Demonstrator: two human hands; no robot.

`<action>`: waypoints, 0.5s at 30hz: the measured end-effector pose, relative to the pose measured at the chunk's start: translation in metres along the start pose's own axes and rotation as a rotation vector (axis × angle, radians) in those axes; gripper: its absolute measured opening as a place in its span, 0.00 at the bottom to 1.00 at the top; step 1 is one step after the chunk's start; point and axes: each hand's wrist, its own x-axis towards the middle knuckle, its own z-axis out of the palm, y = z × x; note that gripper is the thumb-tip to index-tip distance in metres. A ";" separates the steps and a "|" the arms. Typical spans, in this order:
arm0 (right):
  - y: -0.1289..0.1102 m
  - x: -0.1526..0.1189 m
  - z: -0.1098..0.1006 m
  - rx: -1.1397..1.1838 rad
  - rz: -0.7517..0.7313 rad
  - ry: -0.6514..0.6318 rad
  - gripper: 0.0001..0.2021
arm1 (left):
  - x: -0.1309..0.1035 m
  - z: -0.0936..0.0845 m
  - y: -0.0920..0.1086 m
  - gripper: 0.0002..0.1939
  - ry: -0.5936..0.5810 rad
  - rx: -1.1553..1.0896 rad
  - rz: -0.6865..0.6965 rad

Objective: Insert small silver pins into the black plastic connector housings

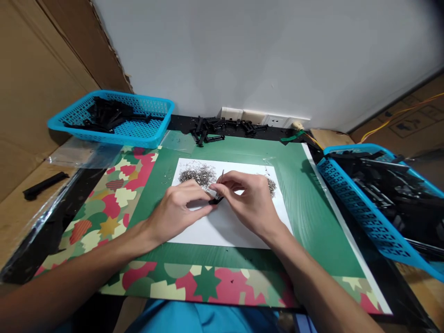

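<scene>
Over the white paper, my left hand pinches a small black plastic part between thumb and fingers. Close beside it, my right hand is closed with thumb and forefinger pressed on a thin metal piece that points upward; its exact kind is too small to tell. The fingertips of both hands nearly meet at the black part. Just behind my left hand lies a heap of tiny silvery metal pieces. A second, browner heap is partly hidden behind my right hand.
A blue basket of black parts stands at the back left, another blue basket of black parts at the right. Several black plastic pieces lie along the wall below sockets. One black piece rests on cardboard at left.
</scene>
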 end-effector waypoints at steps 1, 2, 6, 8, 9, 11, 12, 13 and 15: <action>0.001 0.000 0.000 -0.025 -0.003 -0.016 0.08 | 0.000 0.000 0.000 0.01 -0.002 0.005 0.002; 0.001 0.000 -0.001 -0.043 -0.006 -0.029 0.09 | 0.000 0.000 0.000 0.01 -0.005 0.009 0.005; 0.003 0.000 0.000 -0.125 -0.052 -0.056 0.08 | -0.001 0.000 0.000 0.02 -0.018 0.029 0.041; 0.003 0.000 0.001 -0.182 -0.083 -0.069 0.08 | -0.001 0.000 0.001 0.02 -0.020 0.035 0.036; 0.003 0.000 0.002 -0.200 -0.089 -0.071 0.09 | -0.001 0.000 0.001 0.03 -0.022 0.036 0.032; 0.003 0.000 0.003 -0.201 -0.082 -0.051 0.08 | 0.000 0.001 0.001 0.03 -0.022 0.040 0.039; 0.003 0.000 0.003 -0.187 -0.073 -0.034 0.08 | 0.000 0.001 0.001 0.02 -0.018 0.041 0.053; 0.003 0.000 0.003 -0.169 -0.066 -0.019 0.07 | 0.000 0.001 0.000 0.02 -0.012 0.044 0.071; 0.003 0.000 0.002 -0.137 -0.060 -0.005 0.07 | 0.000 0.001 0.000 0.01 -0.003 0.051 0.097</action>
